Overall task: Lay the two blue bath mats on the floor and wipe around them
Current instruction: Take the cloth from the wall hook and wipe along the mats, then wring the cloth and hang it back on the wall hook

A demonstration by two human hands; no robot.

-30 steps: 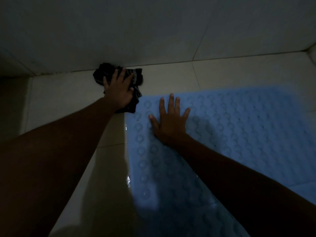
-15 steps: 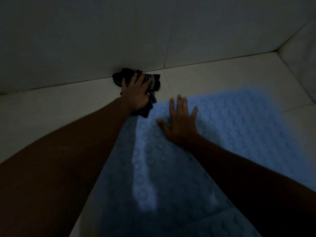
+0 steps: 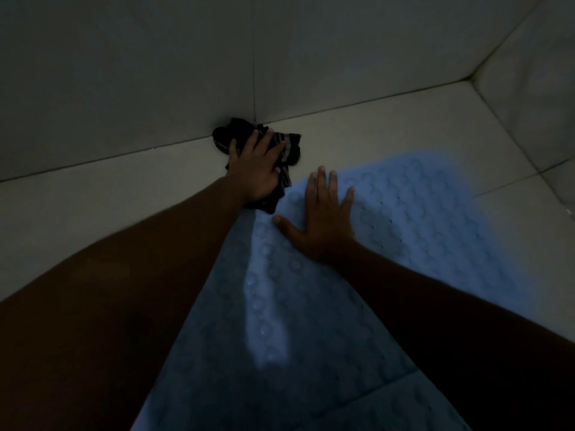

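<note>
A pale blue bath mat point(image 3: 420, 219) with round bumps lies flat on the cream tiled floor point(image 3: 124, 194), reaching from the middle toward the near edge. A second blue mat point(image 3: 357, 412) meets it along a seam at the bottom. My right hand point(image 3: 320, 216) rests flat on the first mat's far left corner, fingers spread. My left hand point(image 3: 256, 169) presses down on a dark striped cloth point(image 3: 287, 147) on the floor just beyond that corner, close to the wall's base. Both forearms cover parts of the mats.
A pale tiled wall point(image 3: 155, 73) rises right behind the cloth. A second wall point(image 3: 535, 88) meets it in a corner at the upper right. Bare floor shows left of the mat and to its far right. The room is dim.
The view has swung left, so the right corner wall shows now. My left hand has slid the cloth rightward along the wall base, closer to the mat's corner. My right hand stays flat on the mat.
</note>
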